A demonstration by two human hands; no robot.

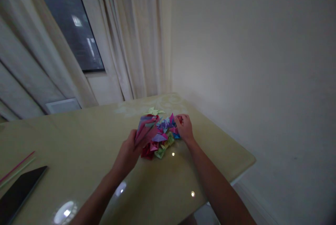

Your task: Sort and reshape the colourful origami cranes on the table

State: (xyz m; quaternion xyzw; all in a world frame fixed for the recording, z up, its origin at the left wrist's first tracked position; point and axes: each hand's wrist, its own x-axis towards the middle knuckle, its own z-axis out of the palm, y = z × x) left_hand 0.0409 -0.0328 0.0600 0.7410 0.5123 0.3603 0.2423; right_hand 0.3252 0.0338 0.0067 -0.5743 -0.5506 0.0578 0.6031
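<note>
A heap of colourful folded-paper pieces [163, 137], in purple, pink, green, yellow, blue and red, lies on the glossy table, and several look like origami cranes. My left hand [130, 147] grips a pink and blue striped pouch-like thing [147, 128], tilted over the left side of the heap; whether it is paper or cloth I cannot tell. At the heap's right edge, the fingers of my right hand [185, 127] are closed in a pinch, with a bit of red folded paper [181, 119] showing at them. A pale green folded piece [154, 111] lies behind the striped thing.
On the cream table [86, 141], a dark flat device [22, 193] lies at the lower left beside a pink stick [18, 165] and a pale green stick [17, 172]. The wall [249, 60] borders the right side; curtains [147, 39] hang behind the table.
</note>
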